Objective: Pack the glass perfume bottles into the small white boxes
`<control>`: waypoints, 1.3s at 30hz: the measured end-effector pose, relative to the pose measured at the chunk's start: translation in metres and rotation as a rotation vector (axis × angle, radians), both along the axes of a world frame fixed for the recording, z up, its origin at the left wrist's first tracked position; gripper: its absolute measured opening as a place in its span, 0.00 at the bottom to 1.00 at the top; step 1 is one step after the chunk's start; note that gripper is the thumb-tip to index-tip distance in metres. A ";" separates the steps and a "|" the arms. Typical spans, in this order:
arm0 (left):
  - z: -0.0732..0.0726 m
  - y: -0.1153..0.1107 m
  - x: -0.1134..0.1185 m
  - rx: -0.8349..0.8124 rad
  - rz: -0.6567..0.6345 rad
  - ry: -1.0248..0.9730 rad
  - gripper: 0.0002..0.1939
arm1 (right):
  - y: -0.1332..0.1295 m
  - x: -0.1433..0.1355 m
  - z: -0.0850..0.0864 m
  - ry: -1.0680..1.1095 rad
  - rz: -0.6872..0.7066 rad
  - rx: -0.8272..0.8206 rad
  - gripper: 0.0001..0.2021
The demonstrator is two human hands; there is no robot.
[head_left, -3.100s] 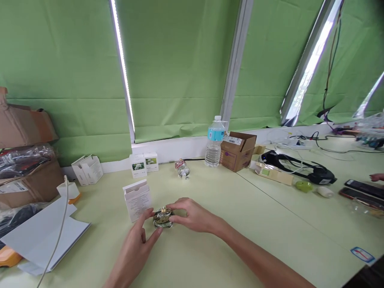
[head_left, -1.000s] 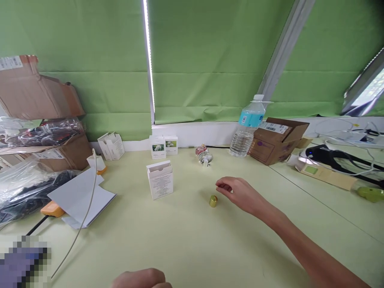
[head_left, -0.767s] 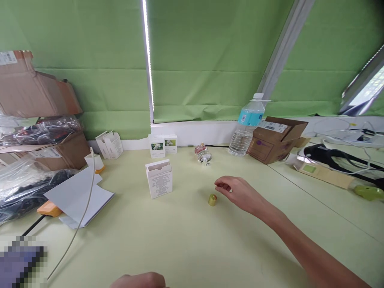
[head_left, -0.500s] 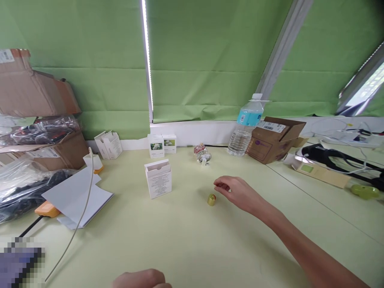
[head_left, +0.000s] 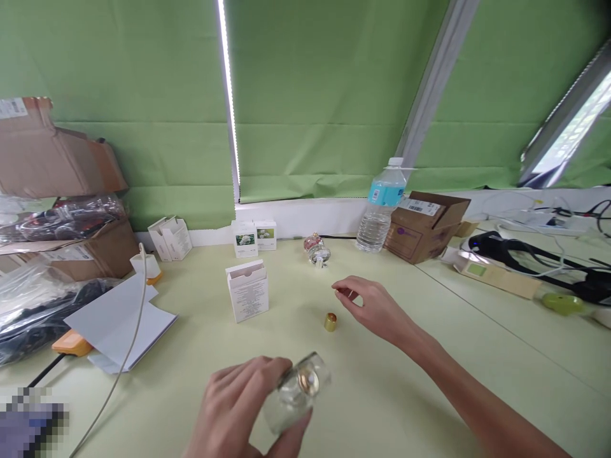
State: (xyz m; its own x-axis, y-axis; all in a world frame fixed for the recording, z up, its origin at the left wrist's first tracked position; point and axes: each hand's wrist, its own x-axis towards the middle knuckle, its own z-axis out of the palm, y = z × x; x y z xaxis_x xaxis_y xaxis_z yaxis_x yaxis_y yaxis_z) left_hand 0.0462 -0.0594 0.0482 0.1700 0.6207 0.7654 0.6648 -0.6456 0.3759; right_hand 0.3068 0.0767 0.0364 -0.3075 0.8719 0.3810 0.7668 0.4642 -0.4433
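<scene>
One glass bottle, tilted, clasped in left hand's curled fingers, toward the table's near edge | one gold cap just beyond | right hand lowered, fingertips nearly meeting; grip? can't tell

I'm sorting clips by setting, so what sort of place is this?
Probably a workroom or office, though I can't tell which: a long pale table, brown cardboard boxes piled at the left, and green blinds behind.

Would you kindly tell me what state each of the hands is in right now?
Left hand: closed around a tilted clear glass bottle.
Right hand: curled, apart from the gold cap, nothing visibly held; whether fully closed cannot be told.
</scene>
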 end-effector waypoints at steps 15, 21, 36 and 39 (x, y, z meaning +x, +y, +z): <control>-0.005 0.020 0.007 -0.790 -0.036 -0.210 0.10 | -0.054 -0.049 0.023 0.410 0.206 0.001 0.06; -0.011 0.021 0.008 -0.800 -0.025 -0.189 0.11 | -0.065 -0.059 0.021 0.506 0.232 -0.092 0.07; -0.017 0.022 0.007 -0.706 0.022 -0.013 0.07 | -0.070 -0.071 0.013 0.471 0.446 0.103 0.09; -0.017 0.023 0.008 -0.705 0.045 -0.004 0.07 | -0.068 -0.070 0.011 0.432 0.485 0.212 0.12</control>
State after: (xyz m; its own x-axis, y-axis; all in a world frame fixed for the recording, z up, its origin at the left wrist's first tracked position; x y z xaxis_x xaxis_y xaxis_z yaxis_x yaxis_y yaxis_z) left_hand 0.0537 -0.0365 0.0314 0.1310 0.9751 0.1792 0.6830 -0.2198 0.6966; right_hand 0.2364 0.0083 0.0477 -0.4263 0.5672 0.7046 0.2251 0.8210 -0.5247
